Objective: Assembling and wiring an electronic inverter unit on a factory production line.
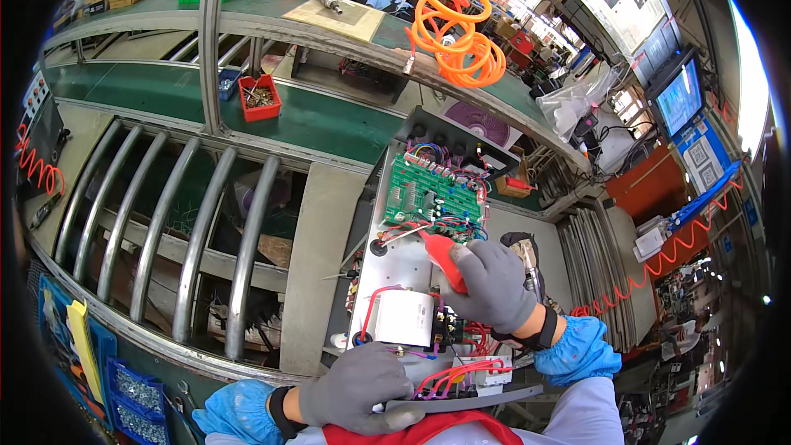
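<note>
An open metal housing lies before me with its inside exposed. A green circuit board fills its far part, and a white cylinder sits nearer to me among red and purple wires. My right hand, in a grey glove, is closed around a red tool whose tapered end reaches the wires at the board's near edge. A thin white strip lies by that end. My left hand, gloved too, has its fingers curled at the housing's near left corner, the thumb along the near wall.
Metal rollers run along the left. Beyond stands a red bin of small parts on a green surface. Orange coiled hoses hang overhead. Blue bins of fasteners are at lower left; a screen stands at right.
</note>
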A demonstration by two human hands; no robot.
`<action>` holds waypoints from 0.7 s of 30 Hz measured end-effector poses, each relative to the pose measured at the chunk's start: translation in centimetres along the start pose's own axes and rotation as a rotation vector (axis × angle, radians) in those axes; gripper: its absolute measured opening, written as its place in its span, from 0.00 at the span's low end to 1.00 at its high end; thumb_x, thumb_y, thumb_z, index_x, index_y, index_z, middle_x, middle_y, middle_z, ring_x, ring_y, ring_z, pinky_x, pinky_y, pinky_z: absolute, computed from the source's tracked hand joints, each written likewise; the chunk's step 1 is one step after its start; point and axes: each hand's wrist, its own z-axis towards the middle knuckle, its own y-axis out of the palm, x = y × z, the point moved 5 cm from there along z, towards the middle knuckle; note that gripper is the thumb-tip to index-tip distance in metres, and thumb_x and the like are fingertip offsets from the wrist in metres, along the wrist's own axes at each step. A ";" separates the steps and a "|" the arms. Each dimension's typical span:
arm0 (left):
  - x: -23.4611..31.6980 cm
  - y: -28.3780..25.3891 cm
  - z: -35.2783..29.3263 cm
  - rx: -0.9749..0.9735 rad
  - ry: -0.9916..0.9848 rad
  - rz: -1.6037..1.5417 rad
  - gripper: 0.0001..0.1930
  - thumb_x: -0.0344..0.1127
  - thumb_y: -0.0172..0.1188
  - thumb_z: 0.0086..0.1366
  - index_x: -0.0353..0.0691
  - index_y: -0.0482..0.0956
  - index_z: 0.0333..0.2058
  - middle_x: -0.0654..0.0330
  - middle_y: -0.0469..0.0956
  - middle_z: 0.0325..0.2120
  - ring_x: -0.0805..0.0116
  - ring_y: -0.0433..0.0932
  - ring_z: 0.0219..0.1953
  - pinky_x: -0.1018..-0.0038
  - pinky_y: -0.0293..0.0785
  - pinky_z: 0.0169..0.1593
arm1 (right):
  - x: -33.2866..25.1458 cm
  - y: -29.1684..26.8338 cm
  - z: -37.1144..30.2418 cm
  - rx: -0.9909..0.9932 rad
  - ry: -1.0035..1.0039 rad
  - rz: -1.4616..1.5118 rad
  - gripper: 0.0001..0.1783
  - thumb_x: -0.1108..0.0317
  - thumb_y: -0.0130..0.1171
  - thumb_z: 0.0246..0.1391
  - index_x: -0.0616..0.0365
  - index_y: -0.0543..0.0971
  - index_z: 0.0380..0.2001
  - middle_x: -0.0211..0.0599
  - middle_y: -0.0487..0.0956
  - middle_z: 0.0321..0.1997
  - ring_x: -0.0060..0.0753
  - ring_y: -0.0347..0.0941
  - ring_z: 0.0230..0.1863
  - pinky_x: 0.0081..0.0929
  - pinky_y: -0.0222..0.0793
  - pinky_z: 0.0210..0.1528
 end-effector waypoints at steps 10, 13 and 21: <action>-0.1 0.3 0.2 -0.001 0.000 -0.001 0.10 0.40 0.67 0.53 0.40 0.79 0.28 0.60 0.72 0.20 0.60 0.71 0.24 0.66 0.61 0.29 | 0.5 0.7 -1.3 0.083 0.002 -0.072 0.27 0.64 0.69 0.33 0.60 0.74 0.40 0.36 0.70 0.26 0.39 0.71 0.26 0.34 0.65 0.27; 0.0 0.2 0.2 0.046 0.047 0.020 0.13 0.43 0.66 0.57 0.41 0.77 0.24 0.61 0.69 0.17 0.61 0.68 0.21 0.66 0.61 0.27 | 0.5 0.2 -1.4 0.087 -0.005 -0.073 0.26 0.65 0.70 0.34 0.60 0.75 0.40 0.37 0.73 0.28 0.39 0.72 0.26 0.34 0.66 0.27; -0.1 0.3 -0.1 0.036 -0.006 0.001 0.11 0.42 0.66 0.55 0.40 0.79 0.26 0.60 0.71 0.19 0.59 0.70 0.23 0.65 0.61 0.29 | -1.4 -2.5 0.2 0.090 -0.002 0.055 0.24 0.66 0.70 0.35 0.61 0.76 0.39 0.40 0.76 0.31 0.40 0.75 0.29 0.34 0.68 0.28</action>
